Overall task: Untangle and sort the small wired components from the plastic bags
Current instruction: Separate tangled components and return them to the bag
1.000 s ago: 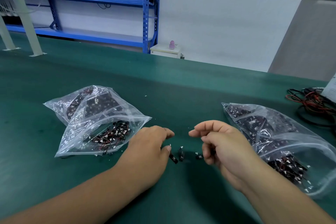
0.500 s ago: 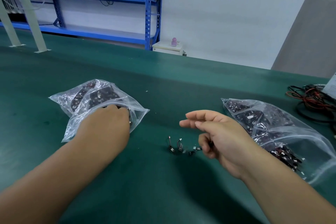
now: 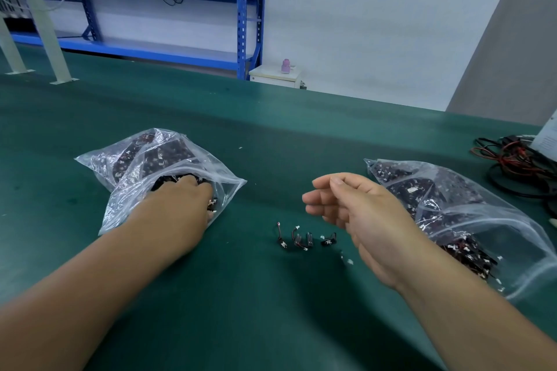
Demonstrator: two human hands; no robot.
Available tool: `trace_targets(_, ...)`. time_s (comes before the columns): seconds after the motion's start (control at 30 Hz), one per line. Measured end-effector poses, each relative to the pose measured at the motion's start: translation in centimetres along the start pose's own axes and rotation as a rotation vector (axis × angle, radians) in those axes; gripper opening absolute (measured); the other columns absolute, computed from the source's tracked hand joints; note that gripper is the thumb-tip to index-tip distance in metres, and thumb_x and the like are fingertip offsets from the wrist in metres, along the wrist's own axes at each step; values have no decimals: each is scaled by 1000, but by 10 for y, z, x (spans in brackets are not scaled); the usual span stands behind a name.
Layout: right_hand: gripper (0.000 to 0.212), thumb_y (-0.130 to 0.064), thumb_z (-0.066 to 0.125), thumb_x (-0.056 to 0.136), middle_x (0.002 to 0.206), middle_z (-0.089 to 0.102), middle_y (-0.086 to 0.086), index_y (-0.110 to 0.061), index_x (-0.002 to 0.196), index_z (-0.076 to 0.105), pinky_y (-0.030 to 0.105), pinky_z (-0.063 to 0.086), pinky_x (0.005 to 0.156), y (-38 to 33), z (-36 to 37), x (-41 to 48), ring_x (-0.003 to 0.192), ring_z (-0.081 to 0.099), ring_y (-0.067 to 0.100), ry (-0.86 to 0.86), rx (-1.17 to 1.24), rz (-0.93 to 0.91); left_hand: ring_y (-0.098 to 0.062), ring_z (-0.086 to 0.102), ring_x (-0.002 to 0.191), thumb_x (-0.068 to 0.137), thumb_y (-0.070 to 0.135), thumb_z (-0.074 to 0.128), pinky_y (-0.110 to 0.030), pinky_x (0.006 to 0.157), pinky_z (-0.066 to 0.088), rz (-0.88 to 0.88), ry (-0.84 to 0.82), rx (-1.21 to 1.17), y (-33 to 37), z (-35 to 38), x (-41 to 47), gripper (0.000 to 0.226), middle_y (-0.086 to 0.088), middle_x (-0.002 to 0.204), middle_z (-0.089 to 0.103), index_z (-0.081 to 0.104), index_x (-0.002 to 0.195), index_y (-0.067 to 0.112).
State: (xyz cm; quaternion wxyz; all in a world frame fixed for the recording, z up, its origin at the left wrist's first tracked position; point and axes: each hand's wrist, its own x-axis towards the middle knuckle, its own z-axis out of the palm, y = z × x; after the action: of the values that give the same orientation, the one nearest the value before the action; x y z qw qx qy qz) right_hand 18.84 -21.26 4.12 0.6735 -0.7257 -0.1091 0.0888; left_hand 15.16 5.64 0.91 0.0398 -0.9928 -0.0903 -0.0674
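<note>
left hand (image 3: 177, 208) deep in crinkly clear bag (image 3: 120, 166), grip unreadable from my end; right hand (image 3: 361, 214) slack, half-open, empty

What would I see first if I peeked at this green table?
Two clear bags stuffed with tiny wired parts: the left bag and the right bag. The left hand is inside the left bag, the right hand hovers open, and a row of loose parts lies on the table between them.
</note>
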Motion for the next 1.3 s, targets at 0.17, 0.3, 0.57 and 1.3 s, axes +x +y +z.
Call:
trace_targets(0.17, 19, -22, 52, 102, 93, 77, 1, -21, 96, 70, 34, 49, 77, 0, -5, 1, 78, 70, 14, 52, -43, 19, -17, 56, 86, 90, 34, 51, -35, 70, 50, 32, 79, -24, -2, -3, -1, 10, 7, 96, 51, 46, 95, 28)
trace_targets(0.3, 12, -24, 60, 97, 87, 76, -8, -24, 90, 70, 29, 46, 72, 2, -8, 4, 70, 68, 7, 98, -147, 21, -15, 54, 81, 88, 22, 51, -36, 72, 51, 48, 131, -44, 0, -5, 0, 11, 7, 92, 55, 44, 85, 29)
trace_targets(0.57, 15, -32, 55, 95, 84, 65, -7, -25, 82, 61, 33, 55, 72, -4, -22, 1, 76, 62, 15, 4, -1217, 1, -27, 44, 124, 98, 54, 32, -46, 100, 44, -42, -96, -11, 2, 1, -2, 42, 1, 135, 46, 45, 132, 32)
trace_targets(1.3, 6, -31, 56, 95, 80, 67, -1, -32, 94, 51, 27, 42, 51, 23, -24, 15, 52, 55, 13, -32, -837, 23, -25, 58, 70, 95, 31, 49, -37, 54, 47, 247, 435, -58, 22, -21, -10, 15, 3, 78, 56, 48, 85, 20)
